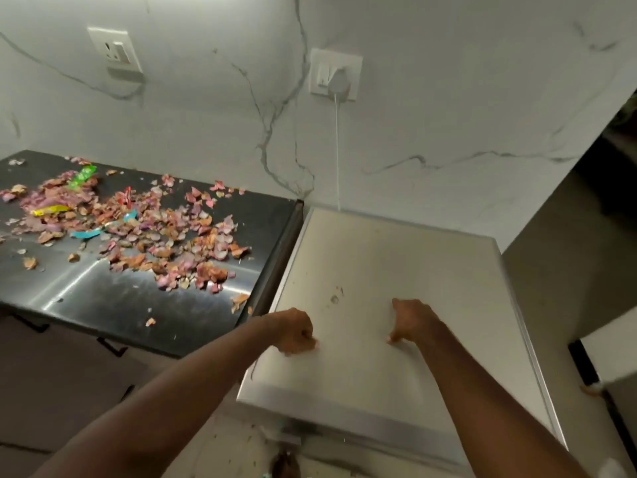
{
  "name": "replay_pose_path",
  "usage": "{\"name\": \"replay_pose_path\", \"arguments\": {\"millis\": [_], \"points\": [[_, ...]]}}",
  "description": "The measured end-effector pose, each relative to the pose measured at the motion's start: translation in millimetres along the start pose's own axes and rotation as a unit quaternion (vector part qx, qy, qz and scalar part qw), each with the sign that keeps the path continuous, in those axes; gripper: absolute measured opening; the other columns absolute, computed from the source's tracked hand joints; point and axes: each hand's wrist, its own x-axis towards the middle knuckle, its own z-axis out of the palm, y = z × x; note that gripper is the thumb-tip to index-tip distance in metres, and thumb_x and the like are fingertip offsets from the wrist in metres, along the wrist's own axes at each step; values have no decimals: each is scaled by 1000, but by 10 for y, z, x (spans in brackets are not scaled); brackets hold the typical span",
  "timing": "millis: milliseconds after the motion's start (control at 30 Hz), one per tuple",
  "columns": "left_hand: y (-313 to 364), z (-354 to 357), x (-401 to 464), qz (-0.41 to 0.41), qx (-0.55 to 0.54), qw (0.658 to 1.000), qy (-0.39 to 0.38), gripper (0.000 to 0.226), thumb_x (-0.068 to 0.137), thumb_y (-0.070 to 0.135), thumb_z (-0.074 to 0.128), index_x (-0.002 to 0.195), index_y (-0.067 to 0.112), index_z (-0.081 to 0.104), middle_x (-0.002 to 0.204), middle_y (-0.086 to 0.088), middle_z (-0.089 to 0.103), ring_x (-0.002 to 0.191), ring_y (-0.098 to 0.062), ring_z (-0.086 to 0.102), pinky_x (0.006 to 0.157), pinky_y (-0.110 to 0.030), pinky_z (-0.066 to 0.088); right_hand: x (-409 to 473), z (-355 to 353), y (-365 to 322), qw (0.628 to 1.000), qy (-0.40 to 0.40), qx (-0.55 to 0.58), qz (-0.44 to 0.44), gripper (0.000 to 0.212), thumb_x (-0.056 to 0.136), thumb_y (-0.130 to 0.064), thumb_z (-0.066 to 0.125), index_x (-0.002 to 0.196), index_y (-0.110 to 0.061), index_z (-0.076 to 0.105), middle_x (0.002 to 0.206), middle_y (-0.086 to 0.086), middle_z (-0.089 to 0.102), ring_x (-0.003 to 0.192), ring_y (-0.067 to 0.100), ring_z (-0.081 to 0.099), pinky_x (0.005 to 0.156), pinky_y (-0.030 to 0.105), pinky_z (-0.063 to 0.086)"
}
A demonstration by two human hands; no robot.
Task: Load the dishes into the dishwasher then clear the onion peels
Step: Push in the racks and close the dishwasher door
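Item one, far left: the black desk is carrying the onion peels, which are lying loose in a wide scatter across its back and middle, with a few strays near the front edge; coloured wrapper scraps are sitting mixed in among them, so sorting may be needed when the clearing step comes, and that step is judged not yet begun. Item two, centre: the left hand is resting on the white top of the dishwasher, its grip curled into a loose fist with knuckles down, holding nothing that can be seen. Item three, right of centre: the right hand is also bearing on the same top, fingers bent downward with the tips touching the surface, its grip likewise holding nothing visible. Both hands are sitting well apart from the peels and near the appliance's front edge, probably bracing or feeling for the door. No dishes are showing anywhere, and the door itself is out of sight below the frame, so whether the loading is finished cannot be told. Item four, behind: a white cable is running from a wall socket down behind the appliance.
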Motion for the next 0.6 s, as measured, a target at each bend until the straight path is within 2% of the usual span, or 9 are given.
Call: {"name": "replay_pose_path", "arguments": {"millis": [67, 133, 267, 367, 400, 467, 533, 600], "points": [[41, -288, 93, 26, 28, 998, 54, 34, 101, 43, 63, 103, 10, 72, 100, -8, 75, 94, -28, 76, 85, -35, 61, 98, -64, -64, 999, -11, -42, -1, 81, 66, -47, 98, 133, -16, 63, 135, 10, 66, 122, 29, 66, 96, 34, 55], [99, -640, 176, 37, 70, 989, 128, 35, 101, 46, 64, 111, 13, 73, 113, -8, 73, 104, -28, 70, 92, -36, 58, 177, -120, -114, 998, -21, -53, -1, 83, 62, -47, 100, 129, -13, 65, 132, 9, 67, 120, 28, 68, 93, 33, 56], [168, -1507, 332, 51, 75, 961, 263, 31, 101, 45, 63, 112, 18, 73, 116, -6, 72, 105, -28, 70, 92, -41, 59, 246, -206, -153, 998, -46, -41, -3, 84, 61, -42, 101, 131, -11, 64, 135, 8, 67, 123, 27, 67, 95, 33, 56], [166, -2264, 443, 71, 75, 925, 365, 25, 100, 40, 65, 107, 18, 74, 131, -11, 64, 118, -31, 66, 98, -40, 55, 283, -192, -170, 998, -42, -40, 3, 81, 64, -40, 100, 131, -10, 65, 136, 8, 67, 124, 27, 67, 98, 34, 56], [176, -2509, 470, 76, 73, 919, 380, 23, 100, 39, 66, 107, 19, 74, 143, -14, 57, 126, -33, 63, 103, -42, 53, 322, -157, -165, 998, -41, -40, 3, 80, 65, -40, 100, 131, -10, 65, 136, 7, 67, 125, 27, 67, 99, 34, 55], [194, -2942, 529, 73, 86, 910, 399, 21, 99, 38, 69, 110, 20, 74, 166, -20, 31, 140, -39, 52, 109, -48, 50, 360, -116, -149, 999, -25, -47, -3, 78, 66, -36, 99, 131, -12, 65, 137, 7, 66, 128, 27, 65, 100, 34, 54], [218, -3233, 578, 60, 120, 897, 422, 25, 99, 40, 70, 116, 23, 75, 174, -18, 5, 146, -41, 42, 108, -48, 52, 322, -120, -157, 998, -18, -56, -1, 75, 69, -32, 97, 134, -14, 63, 139, 6, 64, 131, 27, 63, 103, 34, 52], [248, -3451, 617, 50, 145, 886, 438, 27, 97, 42, 72, 118, 27, 75, 174, -13, -14, 149, -38, 34, 105, -45, 53, 386, -43, -130, 999, 21, -27, -19, 62, 84, -25, 84, 141, -16, 60, 144, 4, 62, 135, 25, 60, 109, 35, 50]]}}
